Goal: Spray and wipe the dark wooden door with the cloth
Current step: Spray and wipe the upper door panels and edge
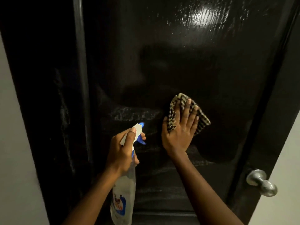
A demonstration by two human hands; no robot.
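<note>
The dark glossy wooden door [186, 65] fills the view, with a bright reflection near its top. My right hand [180, 132] lies flat against the door at mid height, pressing a checked tan-and-black cloth [202, 119] under spread fingers. My left hand [123, 150] grips a clear spray bottle [123, 195] by its neck, a finger on the white and blue trigger head [138, 132], which points at the door just left of the cloth. A pale wet smear [133, 114] shows on the door above the nozzle.
A silver round door knob [261, 182] sticks out at the lower right edge of the door. The dark door frame [48, 95] runs down the left. Pale walls [14, 143] flank both sides.
</note>
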